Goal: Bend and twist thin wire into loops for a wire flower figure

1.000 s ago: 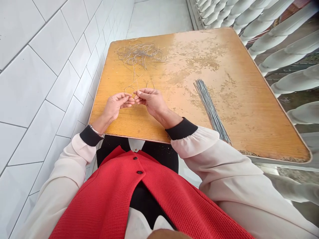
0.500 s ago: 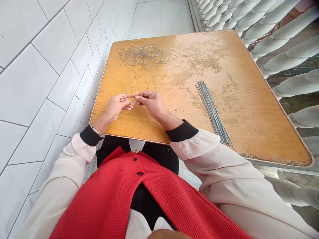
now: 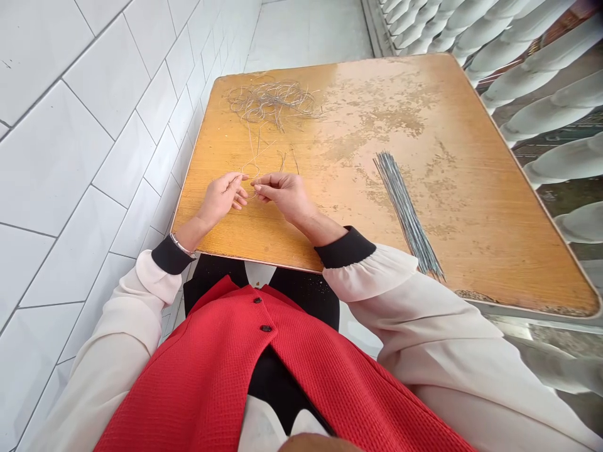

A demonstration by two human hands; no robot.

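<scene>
A thin, curling wire runs between my two hands above the table's near left part. My right hand pinches it between thumb and forefinger. Thumb and forefinger of my left hand are also pressed together where the wire's loop meets them, while its other fingers curl loosely. A narrow gap separates the two sets of fingertips. The exact grip at the left fingertips is too fine to see clearly. Beyond the hands, a loose tangle of wire lies on the tabletop.
On the worn wooden table, a bundle of straight grey wires lies to the right. Short wire pieces rest just past my right hand. A white tiled wall borders the left, and white balusters line the right.
My left fingertips have drawn slightly left, away from the right ones, so a small gap now shows. My right hand keeps its pinch in nearly the same place.
</scene>
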